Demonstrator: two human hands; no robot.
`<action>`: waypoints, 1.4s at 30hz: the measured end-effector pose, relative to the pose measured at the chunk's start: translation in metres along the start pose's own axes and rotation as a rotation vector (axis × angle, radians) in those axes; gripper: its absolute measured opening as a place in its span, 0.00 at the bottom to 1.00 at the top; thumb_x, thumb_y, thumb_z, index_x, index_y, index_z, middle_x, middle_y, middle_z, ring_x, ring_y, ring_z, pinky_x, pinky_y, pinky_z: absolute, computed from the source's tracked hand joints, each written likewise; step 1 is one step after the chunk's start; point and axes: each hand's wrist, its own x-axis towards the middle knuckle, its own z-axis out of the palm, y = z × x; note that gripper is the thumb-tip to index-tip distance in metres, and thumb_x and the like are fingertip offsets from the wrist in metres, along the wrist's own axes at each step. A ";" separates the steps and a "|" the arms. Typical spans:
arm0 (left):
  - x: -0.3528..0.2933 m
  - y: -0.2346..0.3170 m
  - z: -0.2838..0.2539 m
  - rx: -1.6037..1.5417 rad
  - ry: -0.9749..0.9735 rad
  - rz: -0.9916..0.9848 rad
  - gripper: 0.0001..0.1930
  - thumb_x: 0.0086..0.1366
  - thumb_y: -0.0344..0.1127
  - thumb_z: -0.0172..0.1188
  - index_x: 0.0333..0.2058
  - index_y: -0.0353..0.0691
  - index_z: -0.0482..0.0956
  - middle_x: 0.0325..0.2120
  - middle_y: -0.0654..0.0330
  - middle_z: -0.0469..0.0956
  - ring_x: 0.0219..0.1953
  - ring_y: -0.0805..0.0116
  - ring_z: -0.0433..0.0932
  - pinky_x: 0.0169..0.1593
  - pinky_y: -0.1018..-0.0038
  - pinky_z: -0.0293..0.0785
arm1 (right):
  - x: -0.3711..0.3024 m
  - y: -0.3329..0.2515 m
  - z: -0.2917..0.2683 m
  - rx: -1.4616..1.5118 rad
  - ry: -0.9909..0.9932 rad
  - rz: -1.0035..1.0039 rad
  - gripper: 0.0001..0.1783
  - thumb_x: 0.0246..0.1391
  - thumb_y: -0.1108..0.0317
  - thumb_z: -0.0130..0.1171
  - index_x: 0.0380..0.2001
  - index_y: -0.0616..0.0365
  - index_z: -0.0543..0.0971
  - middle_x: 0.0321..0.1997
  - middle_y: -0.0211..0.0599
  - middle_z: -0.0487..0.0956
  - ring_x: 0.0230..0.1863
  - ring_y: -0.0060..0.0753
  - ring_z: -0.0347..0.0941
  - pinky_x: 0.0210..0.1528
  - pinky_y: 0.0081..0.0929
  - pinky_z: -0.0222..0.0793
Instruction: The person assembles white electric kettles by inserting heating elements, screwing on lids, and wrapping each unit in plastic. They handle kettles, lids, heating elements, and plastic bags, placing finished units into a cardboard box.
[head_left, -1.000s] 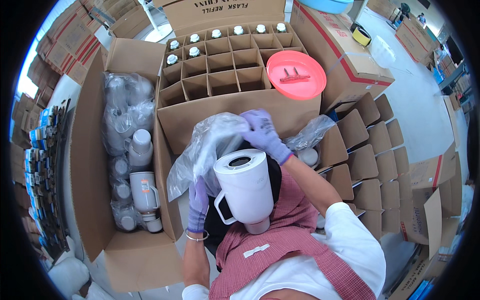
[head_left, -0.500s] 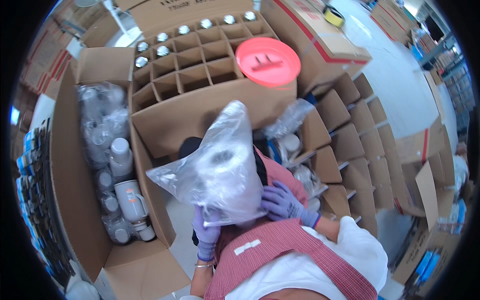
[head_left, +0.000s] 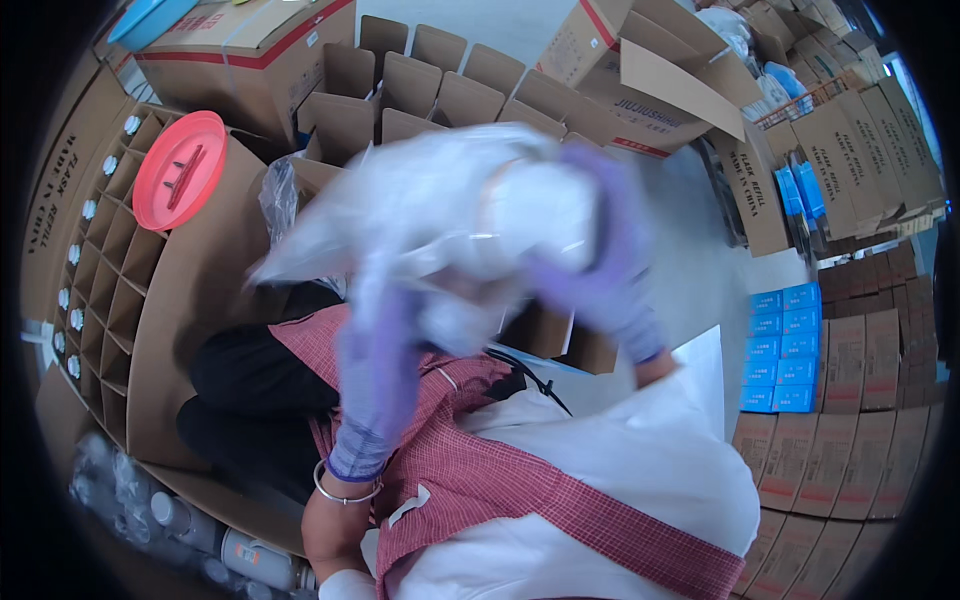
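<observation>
A clear plastic bag [head_left: 400,190] with a white cylindrical container [head_left: 550,215] in it is lifted in front of my chest, smeared by motion. My right hand [head_left: 610,235], in a purple glove, curls round the container's right end. From below, my left hand [head_left: 385,350], gloved the same way, grips the bag; its fingertips are blurred and partly behind the plastic. Under the left hand hangs a small whitish part [head_left: 460,315], too blurred to name. The container's exact kind cannot be made out.
Left stands a divided carton [head_left: 150,270] with silver-topped bottles and a pink plate-like lid [head_left: 180,170]. Bagged cups and a grey mug [head_left: 255,555] lie in a box at lower left. Cardboard dividers [head_left: 430,85] spread beyond my hands. Blue boxes [head_left: 780,350] and stacked cartons [head_left: 860,360] stand right.
My view has swung to the right. The bag has come up from my lap, and my right hand has moved from beside it onto the container's end.
</observation>
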 end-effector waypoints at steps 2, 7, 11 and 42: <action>0.005 0.004 -0.009 -0.326 -0.239 0.109 0.25 0.64 0.26 0.61 0.60 0.30 0.70 0.52 0.48 0.76 0.53 0.58 0.76 0.57 0.68 0.70 | 0.015 0.008 -0.061 0.169 -0.130 0.304 0.41 0.39 0.63 0.72 0.59 0.58 0.70 0.55 0.44 0.74 0.56 0.39 0.72 0.61 0.38 0.67; 0.067 0.028 -0.051 -1.069 -0.245 -0.042 0.24 0.76 0.41 0.43 0.60 0.26 0.69 0.50 0.46 0.78 0.52 0.58 0.79 0.58 0.65 0.72 | 0.012 0.047 -0.085 -0.093 -0.628 0.323 0.38 0.39 0.52 0.72 0.55 0.54 0.74 0.52 0.44 0.76 0.52 0.45 0.75 0.56 0.35 0.71; 0.030 -0.033 -0.090 -0.565 0.110 -0.214 0.29 0.77 0.48 0.39 0.64 0.29 0.65 0.54 0.47 0.76 0.58 0.59 0.75 0.65 0.63 0.65 | 0.005 0.068 -0.043 -0.090 -1.006 0.197 0.41 0.41 0.49 0.68 0.58 0.52 0.70 0.52 0.44 0.73 0.52 0.47 0.74 0.52 0.38 0.74; -0.426 -0.178 -0.175 0.661 0.738 -1.604 0.29 0.64 0.54 0.57 0.53 0.36 0.72 0.45 0.36 0.78 0.50 0.35 0.76 0.54 0.53 0.72 | -0.005 0.073 0.165 -0.149 -1.309 -0.568 0.15 0.52 0.59 0.60 0.42 0.53 0.80 0.42 0.49 0.78 0.44 0.53 0.75 0.46 0.44 0.72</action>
